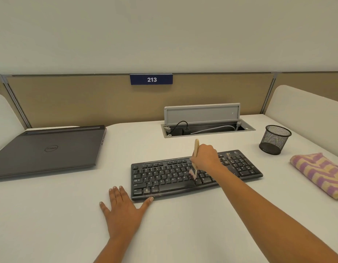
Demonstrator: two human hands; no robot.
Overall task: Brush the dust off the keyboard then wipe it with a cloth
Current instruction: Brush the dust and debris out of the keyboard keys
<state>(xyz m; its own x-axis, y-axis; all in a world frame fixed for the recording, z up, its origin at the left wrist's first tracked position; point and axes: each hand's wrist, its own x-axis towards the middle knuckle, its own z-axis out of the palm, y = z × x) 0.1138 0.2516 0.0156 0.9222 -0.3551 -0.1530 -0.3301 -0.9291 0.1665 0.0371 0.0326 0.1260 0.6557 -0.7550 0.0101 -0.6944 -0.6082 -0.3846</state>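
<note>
- The black keyboard (164, 175) lies flat near the middle of the white desk (50, 215), with its long edge toward the person. Pale grit shows along its front-left edge and over the number pad.
- The right hand (207, 156) is curled round the wooden-handled brush (196, 147). The handle tilts up and away, and the bristles are down on the keys right of centre.
- The left hand (122, 207) lies flat on the desk, fingers straight and spread, holding nothing. Its thumb tip touches the keyboard's front edge.
- Step in hand, by judgement: brushing.
- Advised: short, light strokes along the key rows in one direction, carrying grit off an edge rather than into the gaps. The left hand should brace the keyboard against sliding.
- The number pad and front-left corner need attention.
- The striped purple-and-yellow cloth (319, 173) lies folded at the desk's right, well apart from the keyboard. Wiping has not yet begun.
- Not verifiable: the right fingertips are hidden behind the back of the hand, the forearm covers part of the keys, the bristles are blurred, and the cloth is cut off at the frame edge.
</note>
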